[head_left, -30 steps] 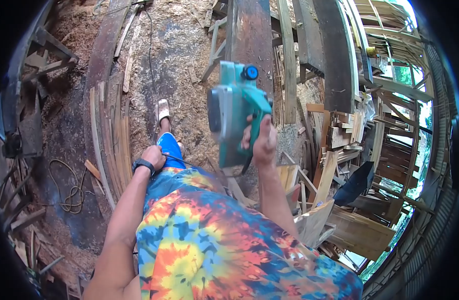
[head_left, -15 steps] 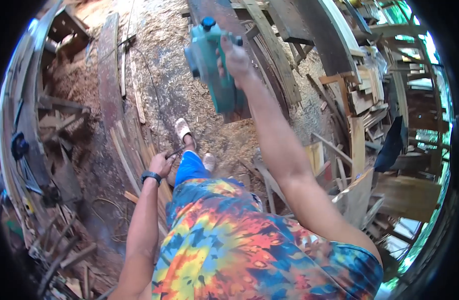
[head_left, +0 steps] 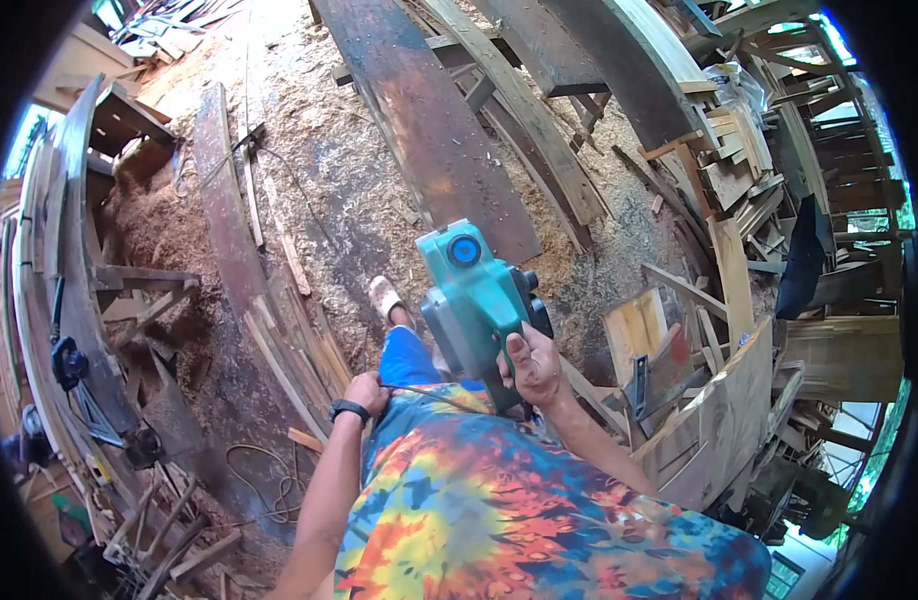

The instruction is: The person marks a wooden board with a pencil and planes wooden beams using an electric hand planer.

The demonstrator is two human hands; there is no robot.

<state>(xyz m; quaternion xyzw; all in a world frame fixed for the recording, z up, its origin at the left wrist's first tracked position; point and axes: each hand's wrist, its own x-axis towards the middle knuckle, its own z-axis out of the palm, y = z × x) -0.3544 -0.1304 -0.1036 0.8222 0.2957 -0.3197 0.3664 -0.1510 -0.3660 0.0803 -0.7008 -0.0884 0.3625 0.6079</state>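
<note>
My right hand [head_left: 533, 370] is wrapped round the handle of a teal electric planer [head_left: 479, 285], held up off the boards and close to my body. Its blue round knob faces up at the front. At my waist, my left hand [head_left: 367, 394] is closed on the planer's dark power cord [head_left: 431, 394], which runs across my shirt towards the tool. A long reddish-brown plank [head_left: 419, 120] lies on supports just beyond the planer. The planer's underside is hidden.
Wood shavings [head_left: 344, 200] cover the floor. Loose boards [head_left: 294, 325] lie left of my legs, near a coiled rope [head_left: 279, 495]. Another long board [head_left: 519, 110] runs along the right. Stacked offcuts [head_left: 739, 170] and an upright panel [head_left: 709, 420] stand further right.
My right hand has drawn the planer back from over the plank towards my body and turned it. The left hand stays by my waist with the cord. My view has shifted.
</note>
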